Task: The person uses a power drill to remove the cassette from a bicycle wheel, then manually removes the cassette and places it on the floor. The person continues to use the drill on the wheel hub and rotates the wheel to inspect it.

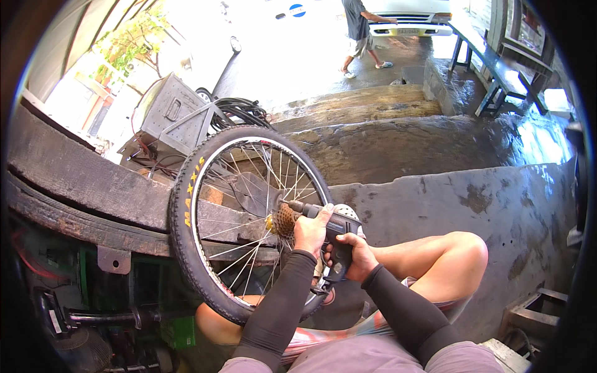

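A bicycle wheel point(181, 193) with a knobbly black tyre stands tilted in front of me, its lower rim by my folded legs. At its hub is a rusty-brown sprocket cassette point(286, 222). My left hand point(310, 232) is closed round the front of a dark power drill point(343, 231), just behind the chuck. My right hand point(360, 256) grips the drill's handle, fingers wrapped round it. The drill's tip points left at the hub area, close to the cassette; whether it touches is too small to tell.
Left of the wheel runs a thick weathered beam point(81, 155), with a grey metal box point(174, 112) and coiled black hoses point(239, 114) beyond. Wet concrete steps point(385, 143) lie ahead. A person point(359, 31) walks near a white vehicle point(407, 15); a blue bench point(488, 53) stands far right.
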Demonstrator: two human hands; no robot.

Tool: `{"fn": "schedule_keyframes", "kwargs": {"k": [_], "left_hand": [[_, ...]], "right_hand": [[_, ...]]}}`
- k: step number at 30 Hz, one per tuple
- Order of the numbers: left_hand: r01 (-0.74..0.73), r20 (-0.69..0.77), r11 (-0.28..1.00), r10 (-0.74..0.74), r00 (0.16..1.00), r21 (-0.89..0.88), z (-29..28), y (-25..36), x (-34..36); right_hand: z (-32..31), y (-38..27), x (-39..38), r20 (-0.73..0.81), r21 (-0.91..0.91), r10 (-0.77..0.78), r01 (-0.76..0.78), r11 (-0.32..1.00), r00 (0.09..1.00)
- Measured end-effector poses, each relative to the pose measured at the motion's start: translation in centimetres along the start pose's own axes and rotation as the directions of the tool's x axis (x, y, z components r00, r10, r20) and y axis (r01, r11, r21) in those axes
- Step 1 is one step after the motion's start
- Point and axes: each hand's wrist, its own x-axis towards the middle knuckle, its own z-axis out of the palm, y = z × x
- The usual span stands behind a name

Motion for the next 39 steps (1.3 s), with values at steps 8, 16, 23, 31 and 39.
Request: {"fn": "schedule_keyframes", "kwargs": {"k": [8,16,23,31,39], "left_hand": [[0.045,-0.002,0.995,-0.045,0.999,0.09,0.3,0.5,0.3],[0.011,0.024,0.992,-0.014,1.0,0.127,0.0,-1.9,0.7],[0.001,0.058,0.999,-0.004,0.998,0.04,0.4,-1.3,-0.5],[0.018,0.046,1.0,-0.017,0.999,-0.015,0.3,-2.0,-1.0],[0.0,0.08,1.0,0.002,0.997,-0.031,0.9,-0.4,-2.2]], "right_hand": [[0.2,0.1,0.2,-0.014,0.037,-0.015,0.015,0.999,1.0],[-0.3,0.6,-1.0,-0.023,0.02,-0.042,0.043,0.999,0.999],[0.8,1.0,-2.4,-0.078,-0.014,-0.085,0.085,0.996,0.993],[0.2,0.8,-2.7,-0.049,-0.035,-0.05,0.048,0.998,0.998],[0.7,-0.2,-3.9,-0.108,-0.105,-0.112,0.101,0.989,0.988]]}}
